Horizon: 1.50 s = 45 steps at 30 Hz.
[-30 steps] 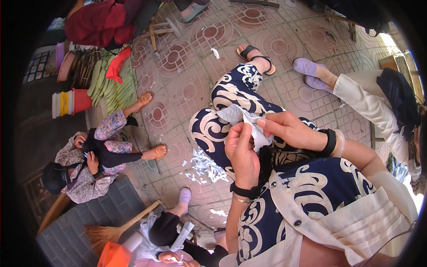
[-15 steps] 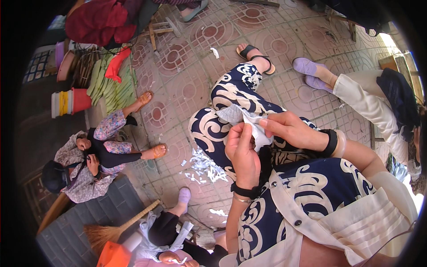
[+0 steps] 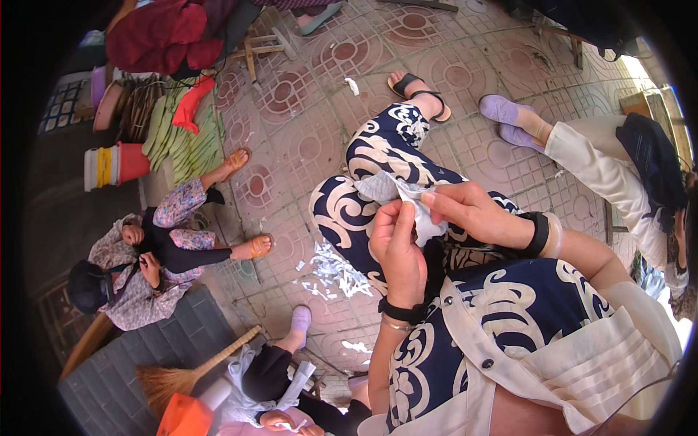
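Above my lap, both hands hold a thin white cloth-like piece [image 3: 429,227] with a pale grey, ribbed end [image 3: 376,187] that fans out over my knee. I cannot make out what kind of article it is. My left hand [image 3: 398,247] pinches its upper edge between thumb and fingertips. Close beside it, my right hand [image 3: 476,212] grips the same edge, thumb on top and the other fingers curled underneath. Part of the white piece hangs below the fingers. Dark patterned trousers [image 3: 342,211] cover my legs under it.
White scraps [image 3: 334,272] lie on the paved floor [image 3: 305,145] left of my knee. People sit to the left, right and lower left. A straw broom [image 3: 171,378], stacked buckets [image 3: 131,166] and long green leaves [image 3: 178,131] are on the left.
My hands and the white piece have shifted only slightly; the grip stays the same. The seated person at left has moved a hand a little.
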Each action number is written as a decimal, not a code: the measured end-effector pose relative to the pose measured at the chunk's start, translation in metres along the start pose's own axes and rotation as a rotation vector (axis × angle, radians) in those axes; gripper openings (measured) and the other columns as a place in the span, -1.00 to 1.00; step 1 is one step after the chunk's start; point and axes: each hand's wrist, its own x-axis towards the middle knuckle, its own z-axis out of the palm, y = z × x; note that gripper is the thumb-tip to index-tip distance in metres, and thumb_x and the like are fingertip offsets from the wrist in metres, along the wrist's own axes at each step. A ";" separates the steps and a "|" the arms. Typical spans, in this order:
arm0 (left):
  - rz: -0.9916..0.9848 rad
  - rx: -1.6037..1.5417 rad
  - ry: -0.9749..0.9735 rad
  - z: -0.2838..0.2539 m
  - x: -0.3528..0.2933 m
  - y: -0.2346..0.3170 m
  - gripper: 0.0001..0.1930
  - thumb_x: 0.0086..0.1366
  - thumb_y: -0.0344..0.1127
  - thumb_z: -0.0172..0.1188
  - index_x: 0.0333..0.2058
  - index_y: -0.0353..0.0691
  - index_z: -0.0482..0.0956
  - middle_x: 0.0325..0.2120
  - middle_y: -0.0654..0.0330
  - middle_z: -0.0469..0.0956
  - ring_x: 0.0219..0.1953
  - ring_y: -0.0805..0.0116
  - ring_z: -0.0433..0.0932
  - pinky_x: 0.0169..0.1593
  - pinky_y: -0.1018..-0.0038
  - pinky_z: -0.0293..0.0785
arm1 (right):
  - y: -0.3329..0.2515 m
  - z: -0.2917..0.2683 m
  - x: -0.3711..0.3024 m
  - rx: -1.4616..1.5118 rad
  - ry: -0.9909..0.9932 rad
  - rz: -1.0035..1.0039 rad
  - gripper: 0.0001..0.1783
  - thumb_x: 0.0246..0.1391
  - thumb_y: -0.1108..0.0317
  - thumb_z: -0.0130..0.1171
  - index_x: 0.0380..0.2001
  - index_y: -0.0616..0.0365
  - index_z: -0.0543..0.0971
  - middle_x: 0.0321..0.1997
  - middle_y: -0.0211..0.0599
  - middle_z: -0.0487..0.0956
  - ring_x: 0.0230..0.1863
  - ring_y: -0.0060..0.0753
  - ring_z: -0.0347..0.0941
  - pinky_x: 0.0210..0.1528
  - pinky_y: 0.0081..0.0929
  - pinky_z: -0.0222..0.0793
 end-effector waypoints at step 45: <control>0.005 -0.058 0.000 0.003 -0.002 0.002 -0.88 0.35 -0.34 0.14 -0.24 -0.28 0.50 -0.34 0.32 0.54 -0.35 0.63 0.43 -0.24 0.68 0.31 | -0.002 0.000 0.000 0.052 -0.021 0.008 -0.45 0.26 -0.04 0.01 -0.61 0.21 0.54 -0.73 -0.48 0.35 -0.66 -0.63 0.20 -0.59 -0.55 0.07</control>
